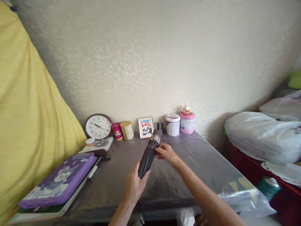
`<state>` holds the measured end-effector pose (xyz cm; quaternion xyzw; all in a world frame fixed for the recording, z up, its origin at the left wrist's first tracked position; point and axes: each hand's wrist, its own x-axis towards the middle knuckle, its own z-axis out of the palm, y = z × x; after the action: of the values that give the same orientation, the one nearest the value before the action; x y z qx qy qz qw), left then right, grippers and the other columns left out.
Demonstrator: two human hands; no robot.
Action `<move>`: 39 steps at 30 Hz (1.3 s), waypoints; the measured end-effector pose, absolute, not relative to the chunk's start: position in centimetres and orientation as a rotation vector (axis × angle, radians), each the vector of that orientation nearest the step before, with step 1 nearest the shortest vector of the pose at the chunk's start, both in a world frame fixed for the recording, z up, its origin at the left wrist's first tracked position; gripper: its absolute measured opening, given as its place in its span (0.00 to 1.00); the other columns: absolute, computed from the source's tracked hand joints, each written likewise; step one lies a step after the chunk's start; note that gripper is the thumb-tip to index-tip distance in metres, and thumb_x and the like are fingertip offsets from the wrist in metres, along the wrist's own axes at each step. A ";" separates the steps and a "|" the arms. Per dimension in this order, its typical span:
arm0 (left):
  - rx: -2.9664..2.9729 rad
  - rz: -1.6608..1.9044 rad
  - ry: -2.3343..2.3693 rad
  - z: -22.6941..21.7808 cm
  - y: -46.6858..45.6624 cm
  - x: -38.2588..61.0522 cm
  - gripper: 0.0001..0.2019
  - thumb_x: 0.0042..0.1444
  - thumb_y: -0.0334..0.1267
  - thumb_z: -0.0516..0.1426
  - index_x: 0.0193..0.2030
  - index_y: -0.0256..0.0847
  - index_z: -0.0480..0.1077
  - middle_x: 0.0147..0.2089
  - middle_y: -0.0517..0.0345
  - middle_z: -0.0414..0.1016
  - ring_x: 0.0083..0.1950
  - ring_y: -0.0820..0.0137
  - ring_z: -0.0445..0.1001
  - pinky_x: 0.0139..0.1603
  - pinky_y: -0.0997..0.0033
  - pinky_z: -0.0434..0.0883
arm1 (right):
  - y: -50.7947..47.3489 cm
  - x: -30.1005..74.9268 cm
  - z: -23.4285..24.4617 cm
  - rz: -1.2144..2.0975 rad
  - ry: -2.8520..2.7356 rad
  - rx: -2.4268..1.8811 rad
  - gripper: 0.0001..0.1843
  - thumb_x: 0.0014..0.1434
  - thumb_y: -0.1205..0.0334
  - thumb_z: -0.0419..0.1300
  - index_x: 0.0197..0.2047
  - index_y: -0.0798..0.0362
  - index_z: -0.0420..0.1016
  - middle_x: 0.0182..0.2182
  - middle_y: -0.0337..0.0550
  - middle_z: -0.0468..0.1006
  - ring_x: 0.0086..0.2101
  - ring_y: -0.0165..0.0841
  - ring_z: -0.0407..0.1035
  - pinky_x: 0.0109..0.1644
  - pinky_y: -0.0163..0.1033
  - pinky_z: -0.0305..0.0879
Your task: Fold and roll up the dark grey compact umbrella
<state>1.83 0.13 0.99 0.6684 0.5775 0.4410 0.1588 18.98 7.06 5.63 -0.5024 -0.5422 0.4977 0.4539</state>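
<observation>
A dark folded umbrella is held up at a tilt over the table, its canopy rolled tight and pale rib tips showing near the top. My left hand wraps around its lower end, and a thin dark strap hangs below that hand. Higher up, the fingers of my right hand pinch at the band around the umbrella, just under the rib tips. The fingertips partly hide what they hold there.
Along the wall stand a clock, cans, a panda picture frame and tubs. A purple folder lies on the left of the plastic-covered table. White bags sit at the right.
</observation>
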 end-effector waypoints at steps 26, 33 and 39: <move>1.529 1.353 1.538 3.0 0.5 4.0 0.25 0.49 0.50 0.55 0.52 0.40 0.63 0.28 0.57 0.73 0.23 0.68 0.72 0.23 0.72 0.68 | 7.8 19.1 6.6 1.183 -1.272 -1.037 0.08 0.52 0.59 0.54 0.26 0.54 0.60 0.23 0.37 0.75 0.28 0.29 0.73 0.31 0.33 0.67; 1.121 1.327 1.134 3.7 0.5 6.4 0.20 0.47 0.52 0.56 0.39 0.38 0.62 0.17 0.68 0.62 0.12 0.76 0.62 0.10 0.78 0.60 | 10.3 22.5 4.1 1.046 -1.203 -1.344 0.06 0.52 0.67 0.53 0.26 0.53 0.58 0.21 0.35 0.72 0.21 0.26 0.70 0.24 0.29 0.62; 0.984 1.210 1.024 2.9 1.5 7.6 0.20 0.47 0.55 0.55 0.33 0.38 0.62 0.19 0.63 0.67 0.12 0.78 0.62 0.11 0.79 0.60 | 9.6 25.2 4.6 1.500 -1.243 -1.061 0.12 0.51 0.55 0.58 0.35 0.54 0.66 0.33 0.43 0.76 0.33 0.31 0.72 0.32 0.34 0.68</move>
<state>7.56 1.53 2.94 0.4236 0.4411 0.5208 0.5956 25.24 9.61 4.64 -0.4283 -0.5015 0.6055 0.4454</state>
